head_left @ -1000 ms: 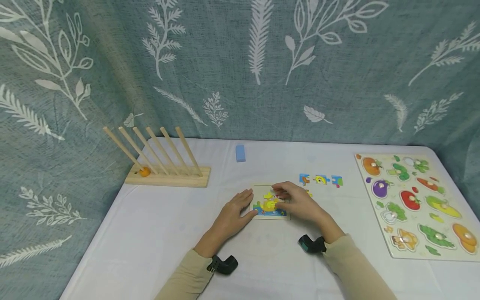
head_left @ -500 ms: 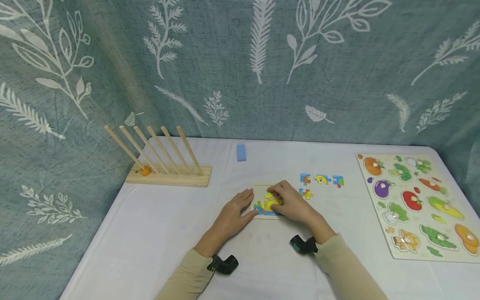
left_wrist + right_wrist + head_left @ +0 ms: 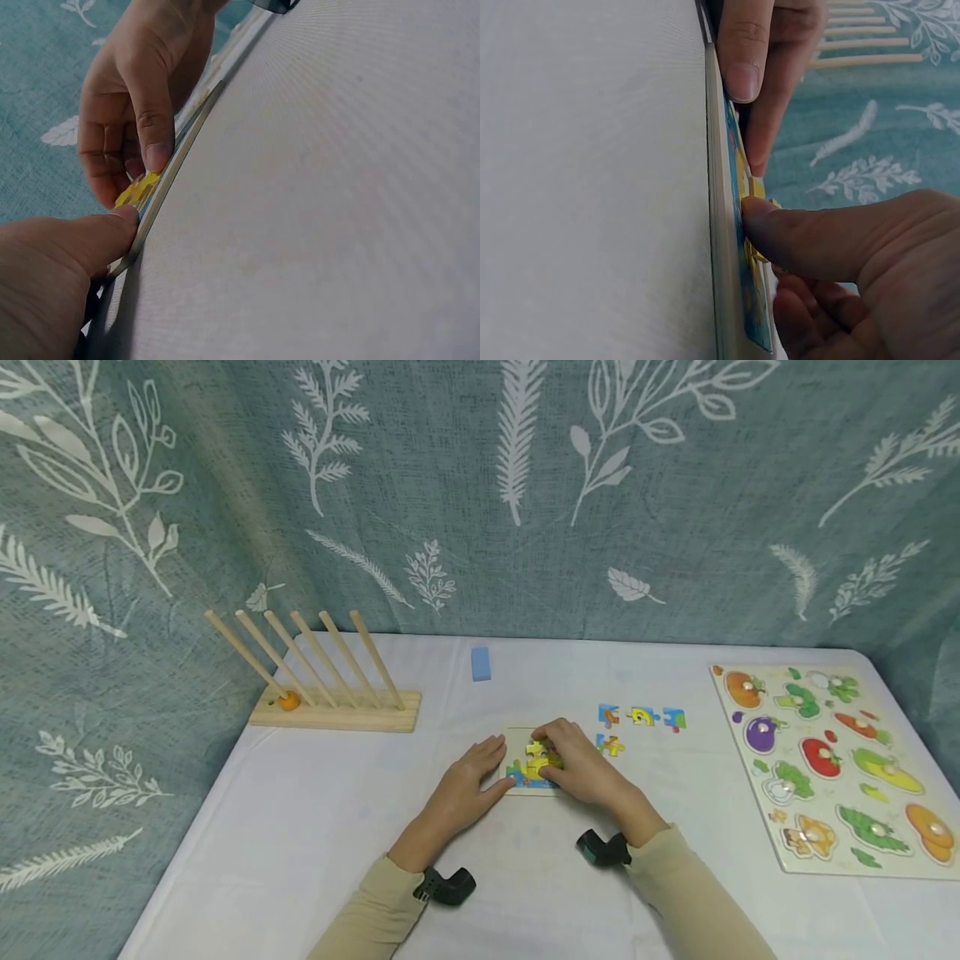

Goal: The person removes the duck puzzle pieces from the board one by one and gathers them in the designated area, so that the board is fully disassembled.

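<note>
A small jigsaw puzzle board with a pale frame and a partly filled blue, green and yellow picture lies mid-table. My left hand rests along its left side, fingers extended and thumb on the front left corner. Over the board's right half, my right hand pinches a yellow jigsaw piece between thumb and fingers, low against the picture. In the right wrist view, the right thumb covers part of the yellow pieces. Loose jigsaw pieces lie in a row behind the right hand, with another piece nearer it.
Back left stands a wooden peg rack with an orange bead on one peg. A blue block lies near the back edge. At the right is a large vegetable peg puzzle. A patterned curtain hangs behind the table.
My right hand has moved left over the board, uncovering the nearer loose piece, then shifted only slightly. My left hand has stayed at the board's left side.
</note>
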